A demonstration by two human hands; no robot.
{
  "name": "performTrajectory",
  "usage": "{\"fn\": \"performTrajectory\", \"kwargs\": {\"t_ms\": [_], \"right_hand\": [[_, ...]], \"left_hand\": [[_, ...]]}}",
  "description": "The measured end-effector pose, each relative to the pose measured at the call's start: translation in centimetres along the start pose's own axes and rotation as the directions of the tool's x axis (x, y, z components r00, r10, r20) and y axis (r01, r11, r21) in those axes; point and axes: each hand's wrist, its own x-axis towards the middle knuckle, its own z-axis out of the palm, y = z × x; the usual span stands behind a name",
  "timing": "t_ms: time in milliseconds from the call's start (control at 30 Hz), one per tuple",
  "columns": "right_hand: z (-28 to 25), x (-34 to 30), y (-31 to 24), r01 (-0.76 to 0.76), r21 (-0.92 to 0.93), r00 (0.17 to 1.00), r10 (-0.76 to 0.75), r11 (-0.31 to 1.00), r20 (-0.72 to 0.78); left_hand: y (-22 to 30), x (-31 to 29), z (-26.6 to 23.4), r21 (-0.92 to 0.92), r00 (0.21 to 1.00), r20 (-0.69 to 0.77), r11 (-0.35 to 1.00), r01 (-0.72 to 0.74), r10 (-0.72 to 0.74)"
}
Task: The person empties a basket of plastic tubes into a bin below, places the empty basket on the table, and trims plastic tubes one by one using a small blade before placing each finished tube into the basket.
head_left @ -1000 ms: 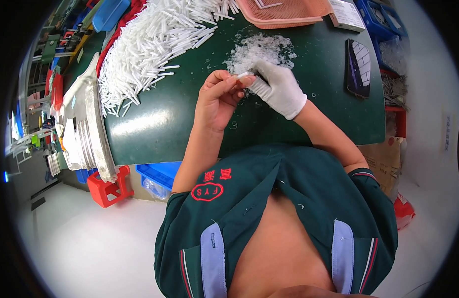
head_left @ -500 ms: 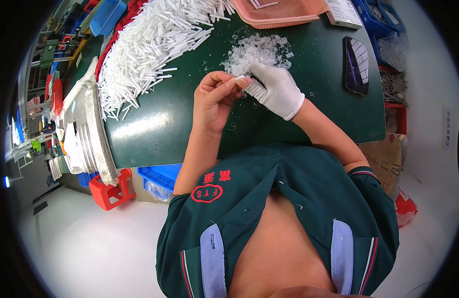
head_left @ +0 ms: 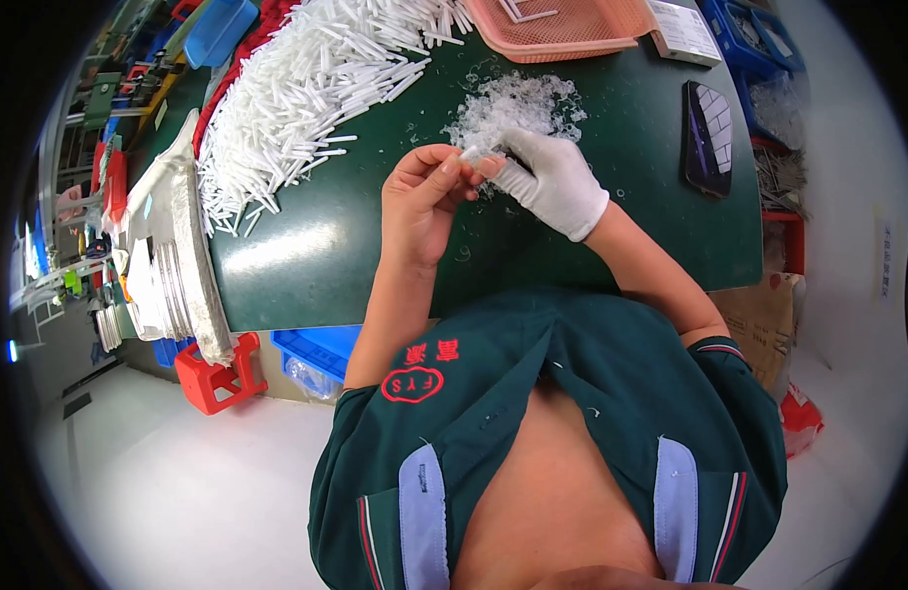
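Little is changing: the left hand (head_left: 419,202) is still pinching a white stick (head_left: 469,154) between closed fingers beside the scraps (head_left: 521,106), so handling seems to be continuing. The gloved right hand (head_left: 555,184) is meeting it (its hold I cannot tell). Bare surface (head_left: 351,256) is stretching leftward; a phone (head_left: 707,140) is lying near the right edge.

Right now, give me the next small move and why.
Probably turn the small white piece slightly: the bare left hand pinches it and the gloved right hand is right beside it, so turning might offer another side. Clear scraps lie just beyond.
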Motion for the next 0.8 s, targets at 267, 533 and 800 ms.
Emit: {"fn": "performTrajectory", "kwargs": {"t_ms": [267, 533, 800], "right_hand": [[0.2, 0.1, 0.1, -0.076, 0.030, 0.997, 0.076, 0.997, -0.014], [-0.4, 0.3, -0.9, -0.159, -0.175, 0.978, 0.179, 0.972, 0.107], [0.0, 0.2, -1.5, -0.111, -0.425, 0.973, 0.185, 0.899, 0.136]], "left_hand": [[1.2, -0.1, 1.0, 0.265, 0.985, -0.102, 0.958, -0.108, 0.139], [3.0, 2.1, 1.9, 0.498, 0.961, -0.102, 0.850, -0.174, 0.257], [4.2, 10.7, 4.8, 0.826, 0.882, 0.226, 0.399, -0.398, 0.413]]}}
